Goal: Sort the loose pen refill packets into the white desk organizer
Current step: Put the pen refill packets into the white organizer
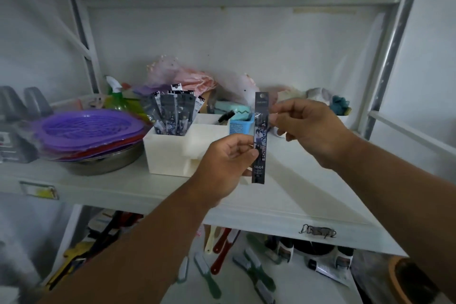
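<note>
White organizer (167, 153) at ten o'clock already holds several packets (172, 116); both hands' fingers (243, 153) pinch one more packet (259, 140).

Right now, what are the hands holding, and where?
One refill packet, upright. The left hand pinches its lower middle; the right hand pinches its upper part.

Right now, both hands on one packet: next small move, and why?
Probably carry the long dark refill packet left and lower it into the white desk organizer, beside the upright dark packets. The left hand pinches its middle and the right hand its upper part, upright, off the shelf.
</note>
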